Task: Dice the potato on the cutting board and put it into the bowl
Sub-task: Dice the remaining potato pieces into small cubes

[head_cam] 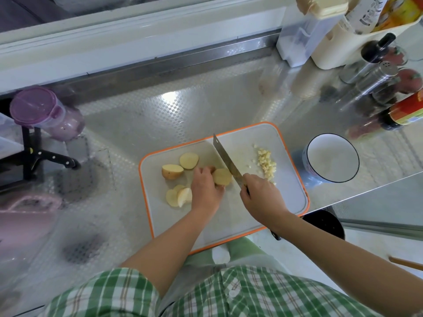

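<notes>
On the orange-rimmed grey cutting board (229,220) the left hand (206,189) curls round a pale yellow potato chunk (222,176), while the right hand (262,197), gripping a steel cleaver (225,159), sets the blade just at the chunk's 3 o'clock side, tip towards 11 o'clock.

Brightly and evenly lit from the far side, with white glare patches on the patterned steel counter (169,106) and only soft, faint shadows on the cutting board (229,213). Bent strongly toward the edges by the wide-angle lens. Sharp in the middle, smeared and hazy along the left border.
</notes>
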A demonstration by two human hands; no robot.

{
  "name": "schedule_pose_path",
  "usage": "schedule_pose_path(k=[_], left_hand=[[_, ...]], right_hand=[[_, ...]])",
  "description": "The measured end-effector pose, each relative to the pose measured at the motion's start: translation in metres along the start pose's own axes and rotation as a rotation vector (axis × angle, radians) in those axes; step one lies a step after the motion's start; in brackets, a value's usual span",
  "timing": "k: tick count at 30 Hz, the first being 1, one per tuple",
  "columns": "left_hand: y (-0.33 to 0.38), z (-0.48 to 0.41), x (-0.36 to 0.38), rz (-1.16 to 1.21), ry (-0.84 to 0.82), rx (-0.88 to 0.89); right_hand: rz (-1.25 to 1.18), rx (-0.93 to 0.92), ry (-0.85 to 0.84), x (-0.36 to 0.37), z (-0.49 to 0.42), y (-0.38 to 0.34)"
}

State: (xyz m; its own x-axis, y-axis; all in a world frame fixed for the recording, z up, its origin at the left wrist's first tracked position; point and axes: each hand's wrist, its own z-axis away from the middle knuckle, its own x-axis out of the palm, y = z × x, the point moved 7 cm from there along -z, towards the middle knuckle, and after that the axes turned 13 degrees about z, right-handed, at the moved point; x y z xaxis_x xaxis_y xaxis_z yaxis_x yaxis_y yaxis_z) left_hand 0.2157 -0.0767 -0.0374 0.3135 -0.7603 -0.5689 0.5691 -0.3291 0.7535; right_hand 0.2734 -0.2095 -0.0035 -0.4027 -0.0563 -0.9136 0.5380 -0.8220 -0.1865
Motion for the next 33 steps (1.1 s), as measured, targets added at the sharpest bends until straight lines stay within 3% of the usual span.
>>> schedule_pose_path(k=[11,16,22,25,30,33], left_hand=[[-0.011,0.002,-0.004,0.081,0.070,-0.139],[-0.015,0.001,0.003,0.088,0.036,-0.123],[-0.007,0.005,-0.010,0.129,0.110,-0.076],[-0.002,0.004,-0.015,0.094,0.087,-0.017],[0.016,0.000,-0.009,-0.122,-0.029,0.264],[0.018,-0.004,0.000,-0.224,-0.106,0.341]], right_hand=[[-0.036,0.069,0.043,0.004,0.003,0.009],[-0.015,0.043,0.020,0.007,0.005,0.001],[-0.012,0.037,0.016,0.004,0.003,0.004],[-0.039,0.059,0.032,-0.003,0.001,0.007],[-0.032,0.047,0.023,-0.016,-0.003,0.001],[-0.027,0.038,-0.014,-0.012,-0.005,-0.004]])
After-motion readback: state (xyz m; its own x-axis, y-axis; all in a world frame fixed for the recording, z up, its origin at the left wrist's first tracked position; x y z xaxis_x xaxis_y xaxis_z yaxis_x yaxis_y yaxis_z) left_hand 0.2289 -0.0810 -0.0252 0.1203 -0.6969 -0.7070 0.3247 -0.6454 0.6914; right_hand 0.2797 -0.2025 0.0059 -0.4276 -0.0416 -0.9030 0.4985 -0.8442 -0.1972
